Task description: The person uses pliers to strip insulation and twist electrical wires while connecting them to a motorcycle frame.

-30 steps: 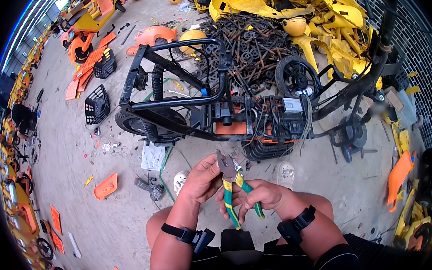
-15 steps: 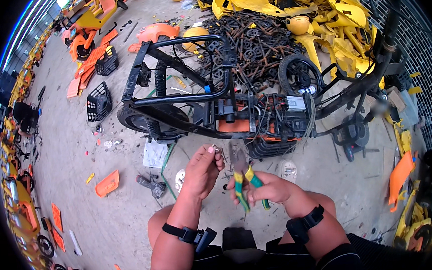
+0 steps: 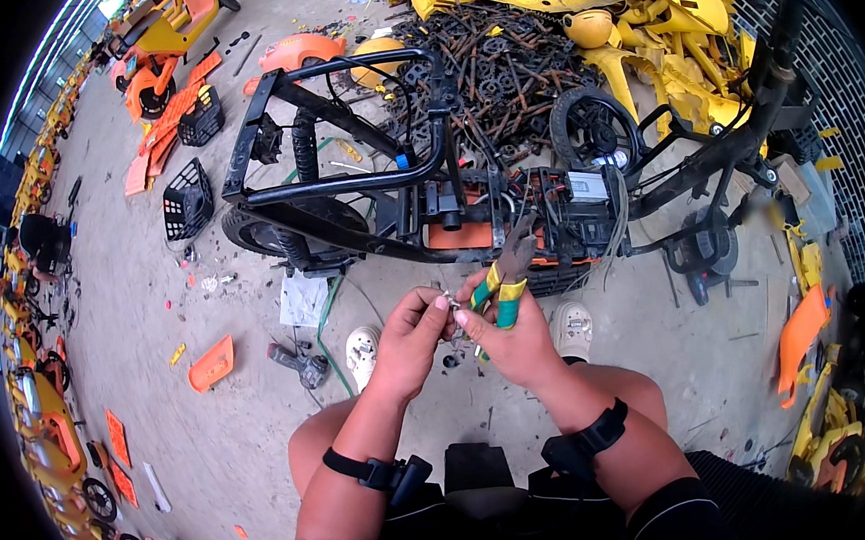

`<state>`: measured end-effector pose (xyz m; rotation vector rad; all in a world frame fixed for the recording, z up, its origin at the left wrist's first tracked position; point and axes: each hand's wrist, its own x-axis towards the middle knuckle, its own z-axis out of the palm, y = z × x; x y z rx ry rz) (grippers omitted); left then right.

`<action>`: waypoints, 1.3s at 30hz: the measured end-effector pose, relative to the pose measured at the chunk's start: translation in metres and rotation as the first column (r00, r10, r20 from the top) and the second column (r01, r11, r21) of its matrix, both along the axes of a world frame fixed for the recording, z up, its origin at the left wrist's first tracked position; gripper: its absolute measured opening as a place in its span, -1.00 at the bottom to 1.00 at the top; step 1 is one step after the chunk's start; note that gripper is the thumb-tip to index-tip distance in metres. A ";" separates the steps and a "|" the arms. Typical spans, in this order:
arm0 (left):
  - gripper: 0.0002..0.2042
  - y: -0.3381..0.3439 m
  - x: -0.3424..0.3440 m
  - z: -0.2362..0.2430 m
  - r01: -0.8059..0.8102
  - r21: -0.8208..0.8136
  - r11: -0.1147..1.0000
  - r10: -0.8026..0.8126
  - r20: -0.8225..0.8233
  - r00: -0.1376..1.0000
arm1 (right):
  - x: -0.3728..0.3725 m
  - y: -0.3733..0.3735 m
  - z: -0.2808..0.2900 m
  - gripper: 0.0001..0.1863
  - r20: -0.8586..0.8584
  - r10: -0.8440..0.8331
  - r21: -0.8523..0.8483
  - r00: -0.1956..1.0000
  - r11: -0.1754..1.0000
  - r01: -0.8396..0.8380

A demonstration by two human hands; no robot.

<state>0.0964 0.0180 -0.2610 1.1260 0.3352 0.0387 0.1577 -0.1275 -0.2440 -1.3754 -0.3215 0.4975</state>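
A stripped black scooter frame (image 3: pixel 377 189) lies on its side across the far half of the concrete floor, with the person seated on the near side of it, knees apart and both hands raised between them. The right hand (image 3: pixel 513 337) is clenched around the green-and-yellow handles of a pair of pliers (image 3: pixel 505 277), whose long axis runs from the palm up and away to the far right, nose toward the frame. The left hand (image 3: pixel 409 334) pinches a small metal part (image 3: pixel 448 297) in its fingertips, just left of the plier handles and touching the right hand's fingers.
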 end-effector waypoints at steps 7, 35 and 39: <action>-0.83 0.000 0.000 0.004 0.012 0.152 0.988 -0.010 -0.014 1.000 | 0.001 0.005 -0.001 -0.68 0.031 -0.038 -0.106 0.999 0.994 0.041; -0.82 0.004 0.002 -0.002 0.017 0.383 0.923 0.007 -0.061 0.998 | 0.003 0.013 -0.017 -0.69 0.262 -0.092 -0.297 0.961 0.939 0.171; -0.82 0.004 0.001 -0.003 0.030 0.409 0.912 -0.005 -0.061 0.998 | 0.003 0.012 -0.020 -0.67 0.340 -0.080 -0.346 0.937 0.916 0.203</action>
